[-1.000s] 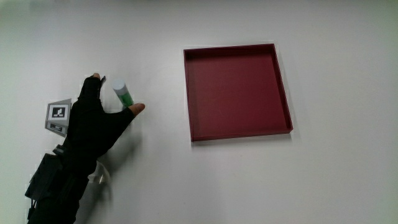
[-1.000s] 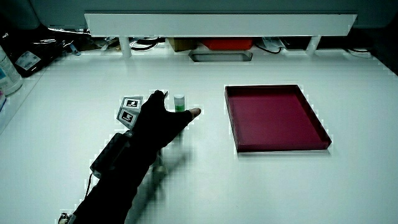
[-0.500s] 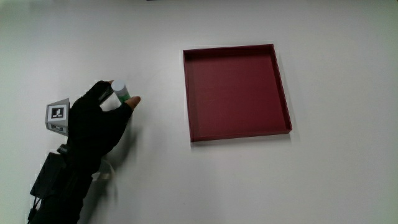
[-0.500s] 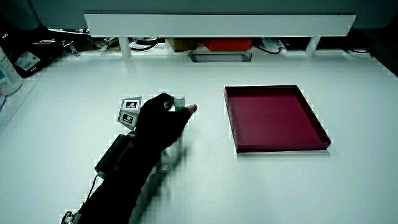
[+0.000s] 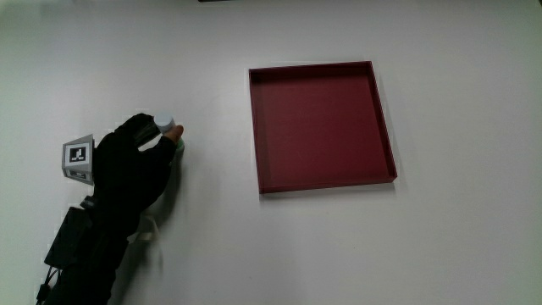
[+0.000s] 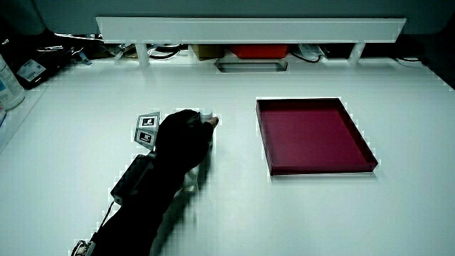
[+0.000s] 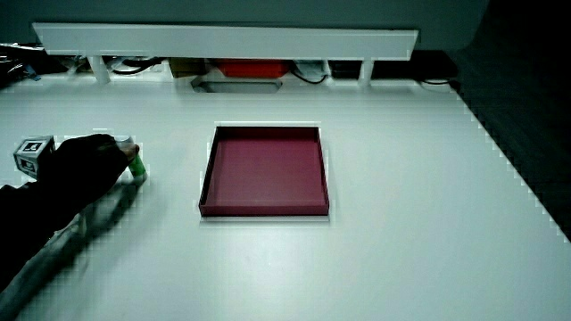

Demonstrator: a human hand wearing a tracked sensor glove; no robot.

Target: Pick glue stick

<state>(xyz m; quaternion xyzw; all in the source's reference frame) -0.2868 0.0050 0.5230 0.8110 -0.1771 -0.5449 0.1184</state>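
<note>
The glue stick [image 5: 165, 125] is a small green tube with a white cap. It shows in both side views [image 6: 205, 115] [image 7: 134, 161]. The gloved hand [image 5: 135, 157] is wrapped round it, fingers curled over the tube so that only the cap and a strip of green show. In a side view the hand [image 6: 181, 135] covers most of the stick, and the hand [image 7: 85, 160] lies low over the table. The patterned cube [image 5: 80, 158] sits on the back of the hand.
A shallow dark red tray [image 5: 258, 127] lies on the white table beside the hand, with a strip of bare table between them; it shows in both side views [image 6: 266, 135] [image 7: 207, 183]. A low white partition [image 6: 249, 28] runs along the table's edge farthest from the person.
The fingers have closed round the glue stick; a second ago they were spread with the stick lying between thumb and forefinger. The tray has not moved.
</note>
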